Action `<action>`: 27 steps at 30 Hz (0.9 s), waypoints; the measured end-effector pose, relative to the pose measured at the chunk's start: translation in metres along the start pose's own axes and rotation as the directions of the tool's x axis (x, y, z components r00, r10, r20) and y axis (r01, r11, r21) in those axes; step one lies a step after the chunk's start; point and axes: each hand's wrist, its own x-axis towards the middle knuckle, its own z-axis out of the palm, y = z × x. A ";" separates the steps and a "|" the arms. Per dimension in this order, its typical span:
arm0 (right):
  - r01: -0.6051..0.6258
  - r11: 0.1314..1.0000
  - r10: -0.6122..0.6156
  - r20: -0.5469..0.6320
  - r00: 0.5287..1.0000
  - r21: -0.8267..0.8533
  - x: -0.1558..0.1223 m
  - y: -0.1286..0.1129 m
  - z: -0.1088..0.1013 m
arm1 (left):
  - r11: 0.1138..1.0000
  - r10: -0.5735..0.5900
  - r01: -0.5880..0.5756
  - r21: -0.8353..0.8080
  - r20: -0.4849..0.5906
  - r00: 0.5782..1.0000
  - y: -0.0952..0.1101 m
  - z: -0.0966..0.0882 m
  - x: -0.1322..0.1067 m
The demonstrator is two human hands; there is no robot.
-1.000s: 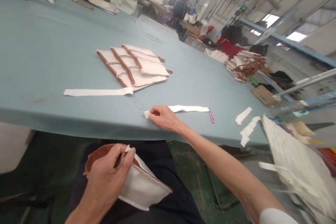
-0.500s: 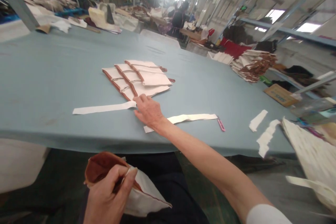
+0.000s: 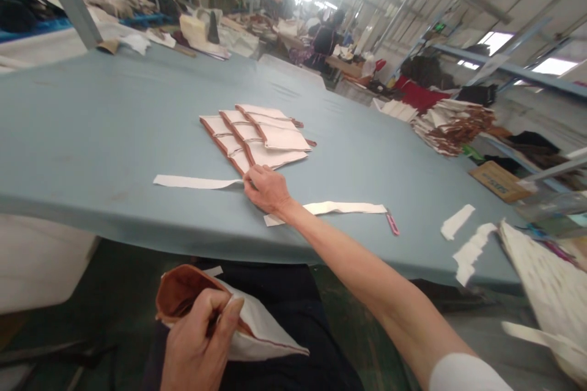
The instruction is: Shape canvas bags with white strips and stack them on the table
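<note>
My left hand [image 3: 204,330] pinches the rim of a white fabric pouch [image 3: 261,317] with a brown lining, held over my lap below the table edge. The pouch's mouth gapes toward the left. Out on the table, my right hand [image 3: 266,189] has its fingers closed on the right end of a white strip [image 3: 197,182], which trails off to the left. Just beyond that hand lie several overlapping white pouches [image 3: 287,135] with brown edging. Under and past my right wrist runs a second, cream strip [image 3: 343,207]. A pink-handled cutter [image 3: 392,223] touches its right end.
The blue-grey tabletop [image 3: 114,134] spreads out before me. White scraps [image 3: 472,250] lie at its right, near a cardboard box [image 3: 495,181] and a stack of white and brown pieces [image 3: 454,125]. A metal post [image 3: 68,0] rises at the left. People work in the background.
The view has shifted, so the table things sit farther right. The white strip's held end has lifted slightly off the table in my right hand. My left hand keeps its pinch on the pouch.
</note>
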 end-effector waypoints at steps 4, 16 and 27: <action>-0.193 0.940 0.182 0.065 0.981 0.280 -0.026 -0.010 -0.003 | 0.990 0.086 -0.085 0.110 -0.009 0.996 -0.014 -0.011 0.011; -0.508 0.422 0.295 0.416 0.860 0.751 -0.149 -0.058 -0.061 | 0.830 0.459 -0.429 0.355 0.000 0.888 0.012 -0.002 0.041; -0.384 0.321 0.315 0.285 0.905 0.866 -0.200 -0.077 -0.067 | 0.737 0.572 -0.474 0.481 -0.070 0.818 0.035 0.015 0.015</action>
